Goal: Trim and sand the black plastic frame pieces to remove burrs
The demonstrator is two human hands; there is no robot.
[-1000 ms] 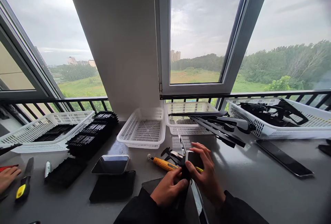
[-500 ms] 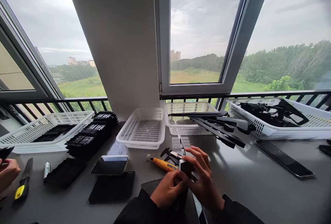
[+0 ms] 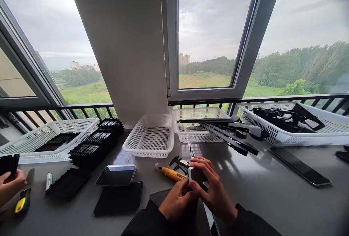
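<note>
Both my hands meet low in the middle over the grey table. My left hand (image 3: 176, 203) and my right hand (image 3: 212, 188) are closed on a small flat grey device (image 3: 196, 174), held on edge between the fingertips. A dark flat piece (image 3: 203, 212) lies under my wrists, partly hidden. Just beyond the fingers lie a yellow-handled tool (image 3: 170, 172) and black tweezers (image 3: 178, 162).
White mesh baskets (image 3: 149, 138) line the window edge; the right basket (image 3: 286, 134) holds black parts. Long black strips (image 3: 231, 134) lie across one basket. A stack of black trays (image 3: 94, 145), a phone-like slab (image 3: 116, 174) and a black pad (image 3: 118, 198) sit to the left. Another person's hand (image 3: 9, 187) holds a black piece at far left.
My hands have turned the grey device from flat to on edge and drawn it slightly closer. The other person's hand at the left has lifted a black piece.
</note>
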